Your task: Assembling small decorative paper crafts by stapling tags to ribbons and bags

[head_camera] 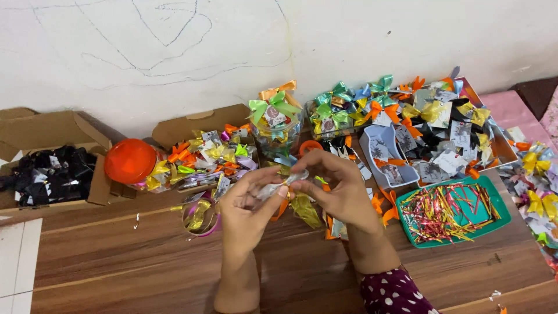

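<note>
I see both hands, left hand (247,200) and right hand (334,186), pinching a small clear packet (285,183) left of the green tray (503,212); I advise keeping it taut above the bench (145,261).

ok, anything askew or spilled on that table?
Yes. Ribbon bows spill loose from a jar lying on its side, orange lid facing the camera. Scraps dot the wooden table. Both hands pinch a small clear piece.
</note>
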